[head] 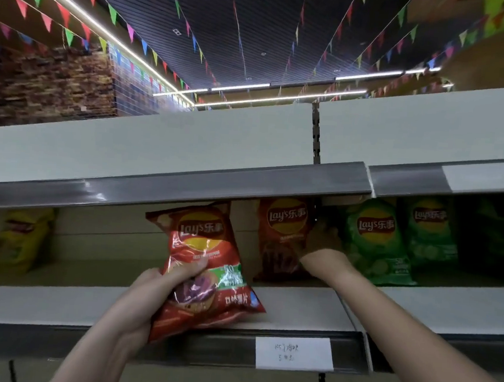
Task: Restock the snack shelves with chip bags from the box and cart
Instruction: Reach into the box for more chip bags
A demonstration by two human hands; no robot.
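My left hand grips a red chip bag by its lower left edge, thumb across the front, and holds it tilted over the front of the white shelf. My right hand reaches deep into the same shelf and touches the right side of a second red chip bag that stands upright at the back. Whether its fingers curl round that bag is lost in shadow. Two green chip bags stand just right of that hand.
A yellow chip bag stands alone at the far left of the shelf. The upper shelf's grey rail hangs low over the bags. A white price label sits on the front rail. Bare shelf lies between the yellow and red bags.
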